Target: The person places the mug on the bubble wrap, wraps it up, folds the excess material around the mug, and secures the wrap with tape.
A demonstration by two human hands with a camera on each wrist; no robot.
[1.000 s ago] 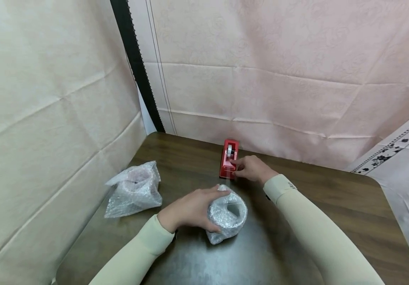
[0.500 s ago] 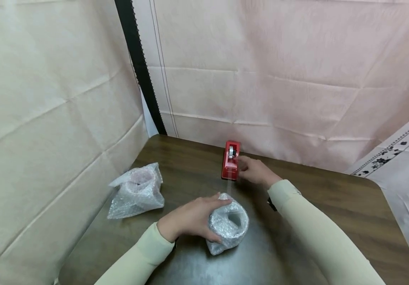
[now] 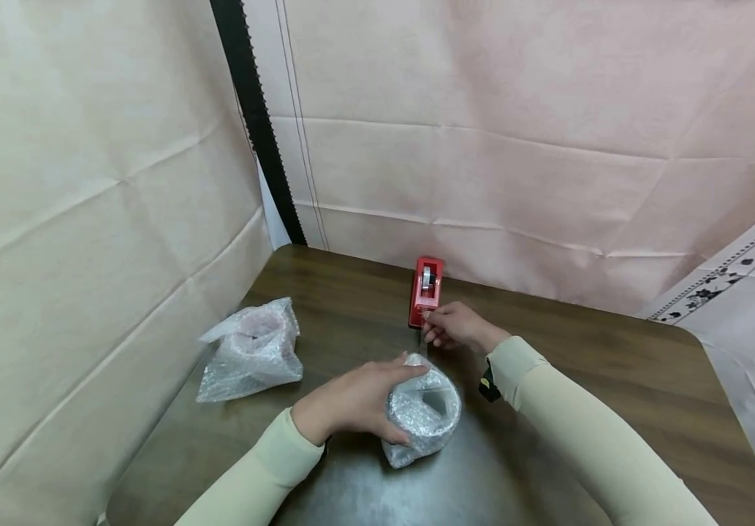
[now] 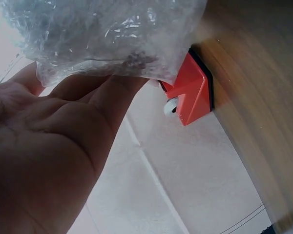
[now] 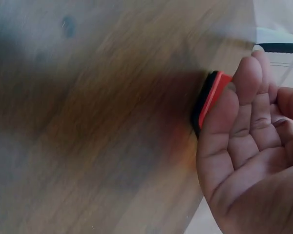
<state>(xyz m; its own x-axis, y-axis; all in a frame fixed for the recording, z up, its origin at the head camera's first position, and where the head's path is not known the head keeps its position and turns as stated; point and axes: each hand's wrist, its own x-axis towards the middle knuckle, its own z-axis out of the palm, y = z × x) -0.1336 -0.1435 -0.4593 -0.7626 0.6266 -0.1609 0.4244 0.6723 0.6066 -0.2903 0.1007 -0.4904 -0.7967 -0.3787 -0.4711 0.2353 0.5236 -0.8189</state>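
My left hand (image 3: 367, 398) grips a bubble-wrapped bundle (image 3: 425, 413), round with a hollow in its top, fingers over its far side and thumb at the near side. The left wrist view shows the bubble wrap (image 4: 112, 39) over my palm. Beyond it stands a red tape dispenser (image 3: 426, 283) with a small roll of clear tape (image 3: 426, 279). At the dispenser's front end, my right hand (image 3: 459, 326) pinches a strip of clear tape between thumb and forefinger. The right wrist view has its other fingers bent, with the dispenser's red base (image 5: 215, 95) partly hidden behind them.
Another bubble-wrapped bundle (image 3: 252, 354) lies at the left of the dark wooden table (image 3: 581, 351). Pale cloth hangs (image 3: 515, 183) rise behind and left of the table. The dispenser stands close to the table's back edge.
My right hand has drawn back from the dispenser's side and come round to its front end, fingertips now at the tape. The left hand keeps its grip on the bundle.
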